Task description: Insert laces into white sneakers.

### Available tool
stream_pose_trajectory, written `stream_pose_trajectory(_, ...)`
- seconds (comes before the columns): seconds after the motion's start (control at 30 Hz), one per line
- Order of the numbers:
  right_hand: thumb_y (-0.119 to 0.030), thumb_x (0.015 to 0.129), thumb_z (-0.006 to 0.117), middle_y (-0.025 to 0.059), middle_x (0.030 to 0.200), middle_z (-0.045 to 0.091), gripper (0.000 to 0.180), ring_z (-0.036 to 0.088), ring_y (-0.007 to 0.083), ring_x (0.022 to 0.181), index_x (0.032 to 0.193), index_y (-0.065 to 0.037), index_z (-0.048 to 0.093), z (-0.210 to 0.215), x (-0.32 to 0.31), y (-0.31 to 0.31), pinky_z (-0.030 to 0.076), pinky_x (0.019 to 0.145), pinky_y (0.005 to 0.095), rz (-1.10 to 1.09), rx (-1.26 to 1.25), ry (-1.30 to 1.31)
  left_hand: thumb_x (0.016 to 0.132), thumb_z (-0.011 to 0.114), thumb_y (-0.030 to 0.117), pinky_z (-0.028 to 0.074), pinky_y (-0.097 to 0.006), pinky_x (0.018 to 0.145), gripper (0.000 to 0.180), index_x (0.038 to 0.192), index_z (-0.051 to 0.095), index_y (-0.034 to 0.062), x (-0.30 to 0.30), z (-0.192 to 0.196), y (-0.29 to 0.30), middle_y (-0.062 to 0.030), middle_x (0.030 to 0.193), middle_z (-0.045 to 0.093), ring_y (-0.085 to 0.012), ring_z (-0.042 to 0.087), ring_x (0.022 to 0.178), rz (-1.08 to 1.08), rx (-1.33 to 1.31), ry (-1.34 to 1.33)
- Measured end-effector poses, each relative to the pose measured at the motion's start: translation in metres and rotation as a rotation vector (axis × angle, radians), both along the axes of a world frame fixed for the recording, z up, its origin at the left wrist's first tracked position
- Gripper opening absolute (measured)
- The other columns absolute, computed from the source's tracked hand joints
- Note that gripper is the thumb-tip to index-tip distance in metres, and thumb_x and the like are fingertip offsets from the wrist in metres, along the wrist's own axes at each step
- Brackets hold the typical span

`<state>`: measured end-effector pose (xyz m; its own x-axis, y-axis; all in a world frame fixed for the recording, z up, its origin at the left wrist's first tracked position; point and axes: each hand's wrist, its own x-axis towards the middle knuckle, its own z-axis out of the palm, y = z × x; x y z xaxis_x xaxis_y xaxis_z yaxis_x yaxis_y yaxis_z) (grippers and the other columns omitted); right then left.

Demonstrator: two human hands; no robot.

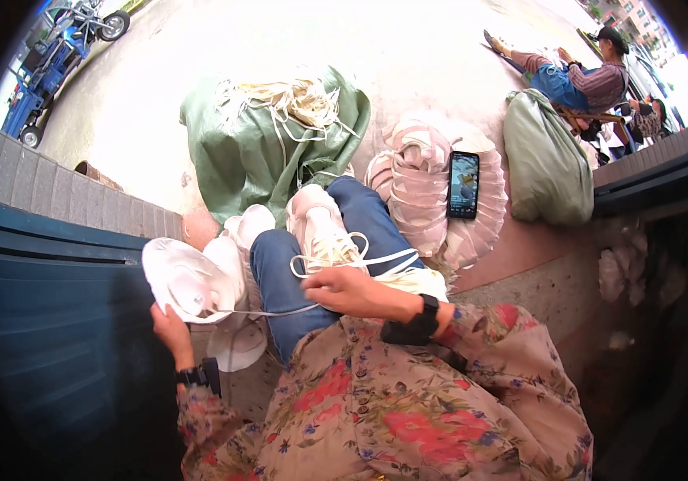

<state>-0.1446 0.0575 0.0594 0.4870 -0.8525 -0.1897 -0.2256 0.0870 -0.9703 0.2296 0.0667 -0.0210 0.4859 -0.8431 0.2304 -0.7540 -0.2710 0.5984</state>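
Observation:
My left hand grips the edge of a white shoe upper at the left, its opening turned up. A thin lace runs from that upper across my thigh to my right hand. The fingers of that hand are curled closed on the lace; their tips are partly hidden. Just beyond it, a pale pink and white shoe lies on my lap with looped cream laces in its eyelets. A bundle of cream laces rests on my right thigh. More pale shoe uppers sit beside my left knee.
A green sack ahead carries a heap of cream laces. To the right, stacked pink uppers hold a phone with its screen lit. Farther right stands a full pale green sack; a seated person is beyond. A blue panel borders my left.

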Motion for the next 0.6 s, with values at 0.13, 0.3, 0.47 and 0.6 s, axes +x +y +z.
stream_pose_trajectory(0.13, -0.034, 0.079, 0.057, 0.0139, 0.073, 0.058, 0.037, 0.055, 0.0204, 0.069, 0.087, 0.002, 0.058, 0.022, 0.045, -0.015, 0.043, 0.066, 0.0309, 0.044, -0.132, -0.211, 0.083, 0.048, 0.010, 0.047, -0.039, 0.065, 0.025, 0.105, 0.052, 0.0000, -0.066, 0.087, 0.001, -0.0213, 0.085, 0.061, -0.0359, 0.060, 0.077, -0.108, -0.109, 0.005)
stream_pose_trajectory(0.3, -0.042, 0.078, 0.057, 0.0148, 0.078, 0.057, 0.047, 0.055, 0.0210, 0.076, 0.090, 0.003, 0.056, 0.050, 0.085, -0.011, 0.043, 0.070, 0.0319, 0.055, -0.058, -0.316, 0.083, 0.054, 0.015, 0.048, -0.033, 0.062, 0.029, 0.104, 0.052, -0.0052, -0.139, 0.114, 0.013, -0.0183, 0.085, 0.061, -0.0276, 0.062, 0.072, -0.745, -0.249, -0.031)
stream_pose_trajectory(0.47, -0.044, 0.086, 0.043, 0.0098, 0.061, 0.054, 0.052, 0.052, 0.0171, 0.058, 0.074, 0.005, 0.054, 0.032, 0.078, -0.013, 0.043, 0.053, 0.0306, -0.085, 0.405, -0.271, 0.079, 0.058, 0.009, 0.044, -0.038, 0.049, 0.022, 0.097, 0.055, -0.0018, -0.165, 0.104, 0.019, -0.0184, 0.063, 0.056, -0.0344, 0.056, 0.055, -0.747, -0.217, -0.135)
stream_pose_trajectory(0.6, -0.048, 0.086, 0.040, 0.0070, 0.050, 0.047, 0.058, 0.047, 0.0145, 0.044, 0.062, 0.003, 0.051, 0.017, 0.071, -0.020, 0.038, 0.041, 0.0282, -0.319, 0.351, -0.219, 0.081, 0.056, 0.010, 0.044, -0.034, 0.049, 0.021, 0.099, 0.054, -0.0018, -0.169, 0.102, 0.018, -0.0146, 0.063, 0.056, -0.0277, 0.057, 0.053, -0.810, -0.147, -0.020)
